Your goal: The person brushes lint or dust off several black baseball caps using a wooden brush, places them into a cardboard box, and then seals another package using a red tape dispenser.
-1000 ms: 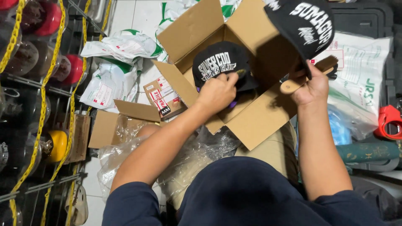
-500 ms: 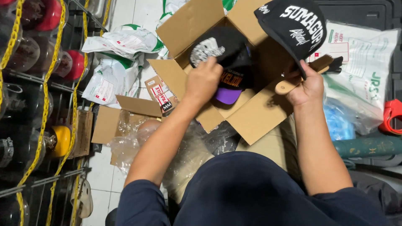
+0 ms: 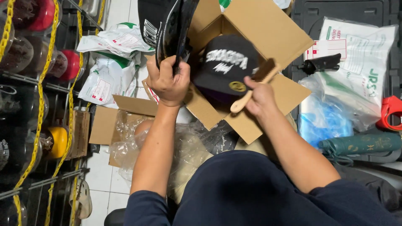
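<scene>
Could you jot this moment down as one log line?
left hand: grips black flat-brim caps | right hand: holds wooden-handled brush against black lettered cap | open brown cardboard box

The raised black cap [image 3: 167,25] is cut off by the top edge, its front unseen.

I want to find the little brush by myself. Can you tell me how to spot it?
Look for the big open cardboard box in the middle, with a black cap lying in it. Right over that cap, the right hand holds the brush. It is the only pale wooden thing there, with a slim handle and dark bristles; everything beside it is black cloth or brown cardboard.
</scene>
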